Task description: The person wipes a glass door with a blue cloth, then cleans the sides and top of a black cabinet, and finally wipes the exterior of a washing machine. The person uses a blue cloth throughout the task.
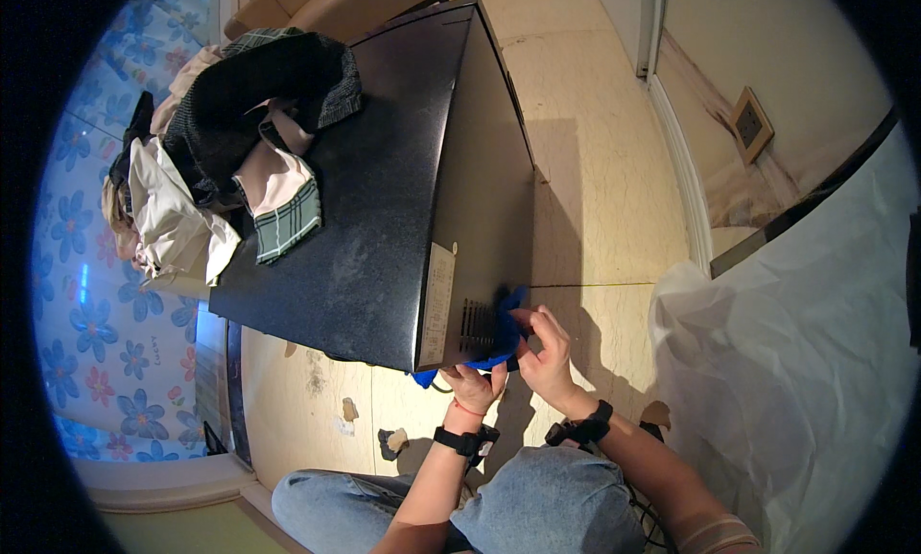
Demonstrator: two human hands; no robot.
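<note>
A large black metal appliance cabinet (360,194) stands before me, with a printed label (437,302) and vent slots (475,322) low on its side. A blue cloth (508,331) lies against the bottom corner near the vents and runs along the lower edge. My right hand (543,345) pinches the cloth's edge between thumb and fingers. Just left of it, my left hand (475,387) is at the cabinet's lower edge by the cloth; its fingertips are partly hidden, so its hold cannot be told.
Clothes (266,137) are heaped on the cabinet's far left. A tan leather chair (316,7) stands behind it. White sheeting (777,381) hangs at the right, near a wall socket (752,125). Small scraps (392,442) lie on the tiled floor (611,216). Flowered fabric (93,324) is at the left.
</note>
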